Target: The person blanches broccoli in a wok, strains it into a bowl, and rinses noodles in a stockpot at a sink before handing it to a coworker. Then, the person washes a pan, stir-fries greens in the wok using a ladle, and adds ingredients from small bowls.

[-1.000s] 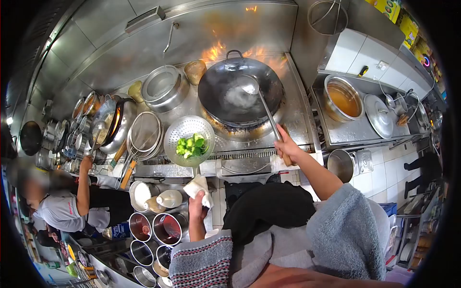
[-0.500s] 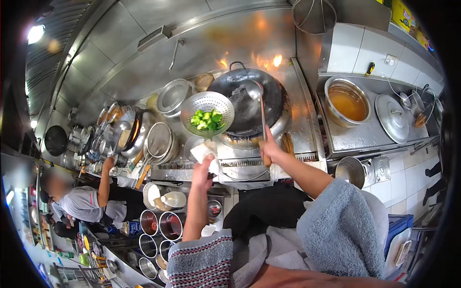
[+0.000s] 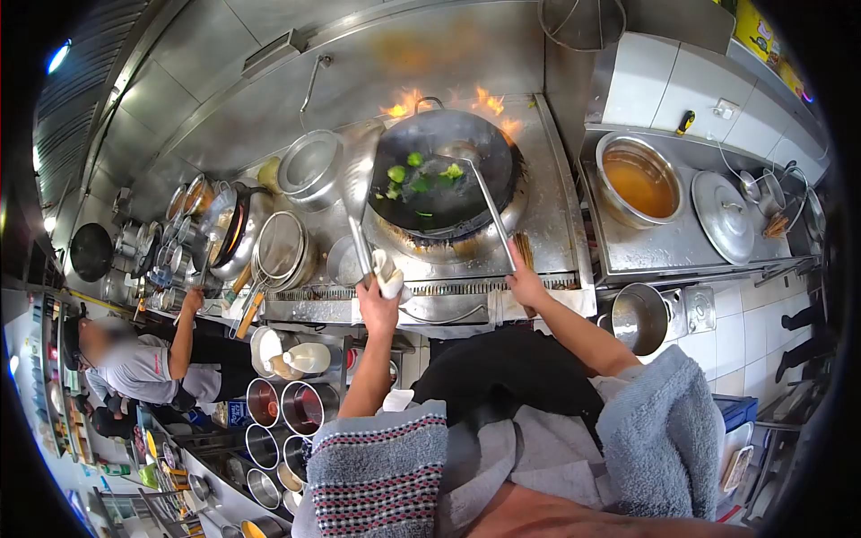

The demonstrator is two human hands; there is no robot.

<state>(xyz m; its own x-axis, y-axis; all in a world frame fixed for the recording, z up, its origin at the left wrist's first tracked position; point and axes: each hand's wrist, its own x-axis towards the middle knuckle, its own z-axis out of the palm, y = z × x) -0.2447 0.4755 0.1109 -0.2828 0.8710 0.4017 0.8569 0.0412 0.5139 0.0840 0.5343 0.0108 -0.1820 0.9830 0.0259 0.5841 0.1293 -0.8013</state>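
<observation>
My left hand (image 3: 378, 308) is closed round the handle of a perforated strainer (image 3: 360, 170), with a folded white cloth (image 3: 387, 274) at the grip. The strainer is tipped on its side at the left rim of a large black wok (image 3: 404, 199). Pieces of green vegetable (image 3: 421, 182) lie in the wok, blurred by steam or motion. In my right hand (image 3: 526, 289) is a long-handled ladle (image 3: 491, 208), its bowl low inside the wok towards the back. Flames (image 3: 489, 101) rise behind the wok's far rim.
A pot of orange-brown liquid (image 3: 639, 179) and a metal lid (image 3: 723, 218) sit on the right counter. Wire sieves (image 3: 281, 244) and a round strainer (image 3: 310, 168) stand left of the wok. Another person (image 3: 148, 366) works at a second wok on the left.
The strainer has swung from level to tipped over, and the green vegetables have gone from it into the wok. My ladle has shifted deeper into the wok. The flames are larger.
</observation>
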